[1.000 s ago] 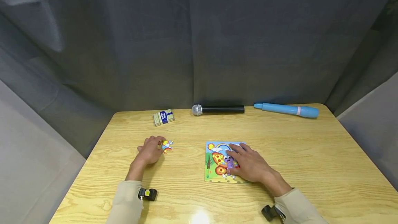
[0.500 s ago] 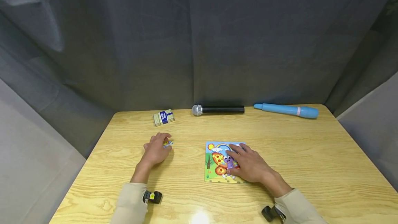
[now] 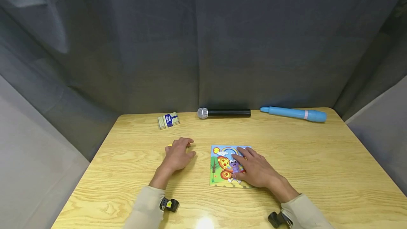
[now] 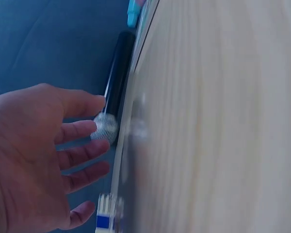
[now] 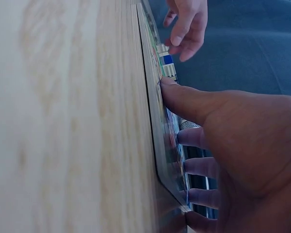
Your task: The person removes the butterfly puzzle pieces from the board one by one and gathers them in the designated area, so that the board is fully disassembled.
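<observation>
A square butterfly picture puzzle point(image 3: 219, 167) lies flat on the wooden table. Spread across its right side, my right hand point(image 3: 257, 169) rests with fingertips and thumb on the picture; the right wrist view shows those fingertips point(image 5: 196, 166) against its surface. My left hand point(image 3: 176, 155) hovers left of the puzzle, its fingers loosely bent and apart. Nothing sits between thumb and fingers of the left hand point(image 4: 39, 155) in the left wrist view. A small yellow bit of a colourful puzzle piece point(image 3: 170, 145) peeks out behind the left hand, the remainder hidden.
Along the table's back edge lie a black microphone point(image 3: 224, 112) with a silver head and a light blue pen-shaped object point(image 3: 292, 112). A bundle of thin sticks with a blue label point(image 3: 169, 120) lies at the back left. A dark curtain point(image 3: 159, 45) hangs behind the table point(image 3: 286, 137).
My left hand has moved right, away from the colourful puzzle piece it was fingering, which stays behind on the table. My right hand has stayed on the puzzle.
</observation>
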Motion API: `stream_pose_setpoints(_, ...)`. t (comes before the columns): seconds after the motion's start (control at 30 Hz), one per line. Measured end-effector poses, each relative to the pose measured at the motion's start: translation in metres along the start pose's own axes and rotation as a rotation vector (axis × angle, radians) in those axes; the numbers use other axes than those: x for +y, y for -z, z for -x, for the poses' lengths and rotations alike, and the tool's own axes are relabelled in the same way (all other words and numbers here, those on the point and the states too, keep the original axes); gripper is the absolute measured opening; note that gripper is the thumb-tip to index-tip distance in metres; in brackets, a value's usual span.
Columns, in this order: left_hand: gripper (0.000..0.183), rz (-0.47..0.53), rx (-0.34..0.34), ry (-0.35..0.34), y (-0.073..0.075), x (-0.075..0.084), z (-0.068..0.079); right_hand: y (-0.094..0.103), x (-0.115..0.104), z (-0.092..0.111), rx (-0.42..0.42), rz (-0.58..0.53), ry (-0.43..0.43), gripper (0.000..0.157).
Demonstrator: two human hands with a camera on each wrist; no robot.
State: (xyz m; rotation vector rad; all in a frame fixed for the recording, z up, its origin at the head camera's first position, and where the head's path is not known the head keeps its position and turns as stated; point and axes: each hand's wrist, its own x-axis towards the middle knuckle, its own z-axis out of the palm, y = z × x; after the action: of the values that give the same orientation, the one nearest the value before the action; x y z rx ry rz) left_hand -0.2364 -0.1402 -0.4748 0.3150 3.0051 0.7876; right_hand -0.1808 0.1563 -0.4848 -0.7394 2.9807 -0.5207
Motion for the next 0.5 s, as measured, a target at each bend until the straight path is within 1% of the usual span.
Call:
stream_pose_setpoints(0.17,0.043,-0.023,-0.036,-0.055,-0.01,0.014,-0.001,0.0,-0.001,-0.001,0.002,-0.01,-0.024,0.073)
stream_pose_setpoints(0.37,0.042,-0.03,-0.071,-0.089,-0.022,0.034,-0.002,0.0,-0.001,-0.002,-0.002,-0.032,-0.071,0.083)
stream_pose_setpoints(0.5,0.043,-0.055,-0.102,-0.121,-0.03,0.049,-0.004,0.0,0.0,-0.001,-0.009,-0.057,-0.091,0.085)
